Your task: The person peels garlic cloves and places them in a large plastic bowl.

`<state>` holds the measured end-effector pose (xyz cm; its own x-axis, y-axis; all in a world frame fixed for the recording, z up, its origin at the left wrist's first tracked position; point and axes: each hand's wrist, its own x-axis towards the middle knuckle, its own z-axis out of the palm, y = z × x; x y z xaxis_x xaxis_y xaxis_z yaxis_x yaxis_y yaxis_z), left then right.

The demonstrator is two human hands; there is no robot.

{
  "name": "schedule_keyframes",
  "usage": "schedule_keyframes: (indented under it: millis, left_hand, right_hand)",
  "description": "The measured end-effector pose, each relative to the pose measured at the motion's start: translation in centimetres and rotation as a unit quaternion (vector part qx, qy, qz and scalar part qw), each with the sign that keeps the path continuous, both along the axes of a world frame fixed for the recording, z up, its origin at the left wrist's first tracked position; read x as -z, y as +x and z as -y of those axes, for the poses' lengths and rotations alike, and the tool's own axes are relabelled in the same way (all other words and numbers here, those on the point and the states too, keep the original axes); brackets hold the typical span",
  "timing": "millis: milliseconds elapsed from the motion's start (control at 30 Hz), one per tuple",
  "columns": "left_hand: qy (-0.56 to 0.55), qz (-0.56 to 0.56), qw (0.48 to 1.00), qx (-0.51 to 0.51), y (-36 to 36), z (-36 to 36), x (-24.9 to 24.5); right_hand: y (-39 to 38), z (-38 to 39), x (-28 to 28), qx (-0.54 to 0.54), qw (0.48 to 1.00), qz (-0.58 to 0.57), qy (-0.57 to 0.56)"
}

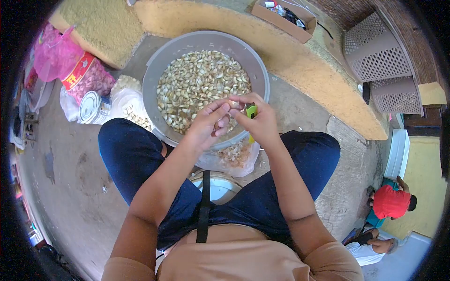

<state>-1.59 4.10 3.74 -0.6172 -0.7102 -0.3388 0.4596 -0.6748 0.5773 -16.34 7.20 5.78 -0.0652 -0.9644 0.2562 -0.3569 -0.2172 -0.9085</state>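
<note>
A large grey tub (154,79) in front of my knees holds many garlic cloves (201,84). Over its near edge, my left hand (212,122) pinches a small pale clove (234,106) between its fingertips. My right hand (257,117) meets it there, its fingers on the same clove and wrapped round a yellow-green tool (251,111). The tool's working end is too small to make out. Just below the hands, a clear plastic bag (248,165) with papery skins (236,153) lies against the tub.
Left of the tub are a pink mesh sack (93,79), a can (90,107) and a bag of peeled cloves (133,114). A cardboard box (286,18) sits on the low wall (300,82). Two people, one in a red shirt (390,202), are at the right.
</note>
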Motion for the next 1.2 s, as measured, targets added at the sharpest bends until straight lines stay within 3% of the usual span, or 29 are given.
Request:
schedule_keyframes:
  millis: [100, 200, 300, 400, 567, 667, 800, 1000, 1100, 1200]
  left_hand:
    - [0.006, 0.031, 0.999, -0.008, -0.2, -0.1, -0.1]
    - [-0.071, 0.178, 0.979, -0.068, -0.4, -0.1, 0.0]
    - [-0.198, 0.289, 0.935, -0.061, -0.2, 0.1, -1.2]
    - [-0.259, 0.314, 0.911, -0.071, -0.3, 0.0, -0.6]
    - [-0.190, 0.264, 0.945, -0.032, 0.3, 0.4, -0.9]
    - [-0.157, 0.197, 0.968, -0.017, 0.5, 0.7, -0.6]
    - [-0.087, 0.130, 0.987, -0.019, 0.7, 1.1, -0.1]
    - [-0.135, 0.183, 0.973, -0.028, 0.9, 1.4, -0.5]
    - [-0.167, 0.224, 0.954, -0.107, 0.1, 1.0, -1.6]
    - [-0.233, 0.260, 0.936, -0.032, 0.7, 1.3, -1.3]
  right_hand:
    - [0.1, 0.0, 0.6, 0.028, 0.999, -0.019, -0.014]
    - [0.1, -0.1, 0.3, 0.045, 0.996, -0.077, -0.025]
    - [0.3, -0.2, 0.3, 0.043, 0.989, -0.134, -0.040]
    - [0.5, -0.3, 0.2, 0.035, 0.983, -0.164, -0.072]
    - [0.5, -0.4, 0.3, 0.041, 0.980, -0.168, -0.100]
    - [0.5, -0.4, 0.0, 0.028, 0.995, -0.084, -0.034]
    - [0.2, -0.3, -0.4, 0.037, 0.997, -0.066, -0.004]
    - [-0.1, -0.1, -0.5, 0.040, 0.998, -0.044, 0.014]
    - [-0.1, 0.0, -0.5, 0.024, 0.999, -0.031, 0.021]
    - [-0.2, 0.0, -0.2, 0.008, 0.999, 0.009, 0.053]
